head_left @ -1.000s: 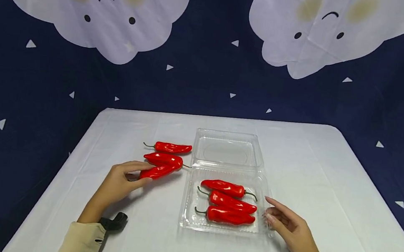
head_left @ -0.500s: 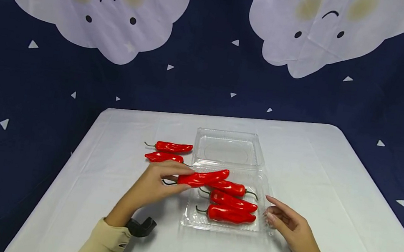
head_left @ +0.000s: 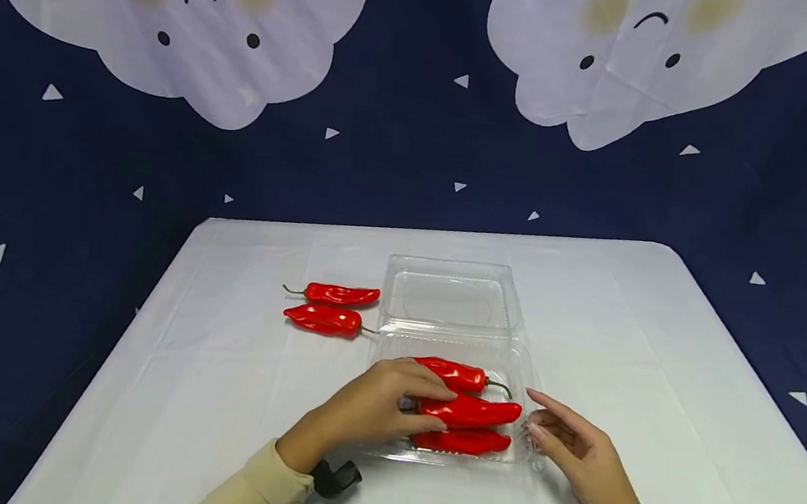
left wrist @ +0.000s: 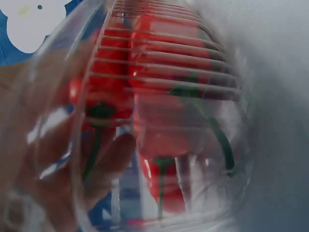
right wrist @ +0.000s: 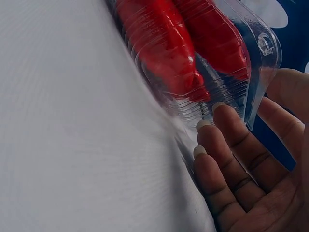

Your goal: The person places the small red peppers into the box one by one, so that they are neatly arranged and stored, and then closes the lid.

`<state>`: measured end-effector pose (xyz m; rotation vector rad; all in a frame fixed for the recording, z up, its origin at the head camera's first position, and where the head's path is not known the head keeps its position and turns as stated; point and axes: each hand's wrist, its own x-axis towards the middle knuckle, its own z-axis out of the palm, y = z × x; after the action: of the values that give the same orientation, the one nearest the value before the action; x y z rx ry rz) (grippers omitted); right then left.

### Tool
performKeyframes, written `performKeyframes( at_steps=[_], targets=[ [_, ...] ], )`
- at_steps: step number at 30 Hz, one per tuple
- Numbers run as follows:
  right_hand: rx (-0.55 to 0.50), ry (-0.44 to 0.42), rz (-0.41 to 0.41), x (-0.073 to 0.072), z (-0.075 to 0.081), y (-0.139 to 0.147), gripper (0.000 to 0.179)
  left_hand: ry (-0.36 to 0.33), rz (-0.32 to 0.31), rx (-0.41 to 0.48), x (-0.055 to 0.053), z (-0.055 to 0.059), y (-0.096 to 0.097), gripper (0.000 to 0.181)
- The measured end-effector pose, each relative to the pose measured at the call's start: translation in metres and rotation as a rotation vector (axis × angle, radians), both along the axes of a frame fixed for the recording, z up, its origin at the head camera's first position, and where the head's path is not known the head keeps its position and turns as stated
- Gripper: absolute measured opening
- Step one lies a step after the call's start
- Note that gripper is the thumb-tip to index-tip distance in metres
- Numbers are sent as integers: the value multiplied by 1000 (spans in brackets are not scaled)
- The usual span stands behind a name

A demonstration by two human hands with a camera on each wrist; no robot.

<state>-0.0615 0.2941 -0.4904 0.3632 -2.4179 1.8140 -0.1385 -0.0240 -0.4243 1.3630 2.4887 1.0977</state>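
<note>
My left hand (head_left: 385, 401) pinches a red chili pepper (head_left: 474, 412) between thumb and fingers, low over the base of an open clear plastic clamshell container (head_left: 447, 331). Two other peppers show inside: one pepper (head_left: 451, 372) toward the back, one pepper (head_left: 463, 442) toward the front. The held pepper hides whatever lies between them. My right hand (head_left: 576, 450) holds the container's right edge by thumb and fingers. In the right wrist view, its fingertips (right wrist: 219, 108) touch the ridged clear wall. The left wrist view looks through the container's wall at green stems and blurred red peppers.
Left of the container, two more red peppers, a rear pepper (head_left: 341, 295) and a nearer pepper (head_left: 325, 320), lie on the white tabletop (head_left: 209, 354). The clear lid (head_left: 453, 279) is folded back. A dark blue cloth with clouds hangs behind.
My left hand took a pepper from the group on the left, lifted it, and carried it rightward and nearer into the container's base. My right hand has stayed at the container's edge.
</note>
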Motion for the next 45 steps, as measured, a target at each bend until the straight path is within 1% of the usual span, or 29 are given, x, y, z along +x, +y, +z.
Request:
performKeyframes(
  at_steps=[5, 7, 10, 12, 15, 18, 19, 21, 23, 25, 27, 30, 32, 33, 35, 37, 40, 44, 45],
  targets=[
    [4, 9, 1, 0, 3, 0, 45, -2, -19, -40, 1, 3, 2, 36],
    [2, 6, 4, 0, 3, 0, 45, 3, -1, -72, 1, 5, 2, 36],
    [-8, 2, 8, 0, 2, -1, 45, 34, 39, -119, 1, 5, 2, 35],
    [-10, 2, 9, 0, 2, 0, 45, 59, 58, -135, 1, 3, 2, 35],
    [-7, 4, 9, 0, 1, 0, 45, 74, 75, -125, 1, 2, -1, 37],
    [-6, 6, 11, -1, -1, 0, 45, 92, 102, -74, 0, 5, -11, 38],
    [-8, 6, 12, -1, -1, -1, 45, 107, 117, -45, -1, 7, -16, 37],
    [-9, 10, 14, -2, -2, -1, 45, 144, 169, 15, -5, 12, -29, 35],
    [-11, 15, 17, -2, -2, -2, 45, 190, 240, 79, -11, 16, -46, 31],
    [-8, 20, 15, -2, -2, -2, 46, 227, 320, 140, -20, 18, -67, 26],
    [0, 20, 8, -2, -1, -1, 45, 227, 398, 174, -31, 18, -90, 24],
    [6, 9, -3, 0, -1, 0, 45, 186, 493, 183, -46, 11, -124, 24],
    [9, 0, -6, 0, -1, 1, 45, 143, 539, 167, -55, 2, -141, 25],
    [9, -3, -7, 0, -2, 2, 45, 121, 550, 166, -58, -2, -148, 26],
    [6, -7, -7, -1, -3, 3, 45, 72, 553, 171, -63, -12, -159, 28],
    [3, -11, -7, -1, -4, 3, 45, 34, 544, 175, -68, -21, -166, 29],
    [-2, -14, -5, -1, -4, 3, 45, -25, 541, 181, -74, -32, -171, 31],
    [-2, -12, -3, -1, -4, 2, 45, -94, 566, 196, -79, -42, -173, 32],
    [1, -10, -2, -2, -3, 2, 45, -102, 567, 200, -80, -44, -173, 33]
  ],
)
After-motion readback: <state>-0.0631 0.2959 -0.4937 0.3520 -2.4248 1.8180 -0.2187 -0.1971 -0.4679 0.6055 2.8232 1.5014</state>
